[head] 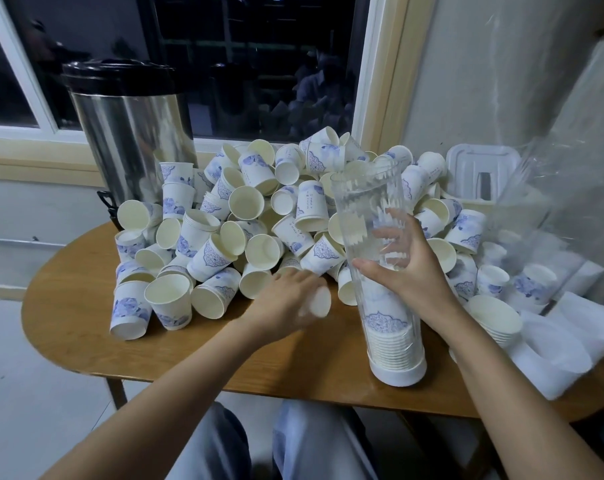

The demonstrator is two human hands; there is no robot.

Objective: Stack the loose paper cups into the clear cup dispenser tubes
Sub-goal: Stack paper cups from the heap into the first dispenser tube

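A clear dispenser tube (366,202) stands upright on its white base (397,370) near the table's front edge, with a stack of white-and-blue paper cups (388,327) in its lower part. My right hand (411,271) grips the tube at mid height, fingers wrapped around it. My left hand (290,299) is at the front of a big heap of loose paper cups (224,237) and holds a blurred white cup (319,301) in its fingers, just left of the tube.
The wooden table (68,299) also bears a steel urn (127,140) with a black lid at back left, a white lidded box (480,168) and clear plastic wrap (563,188) at right. Nested cups (494,317) and white paper lie at right front.
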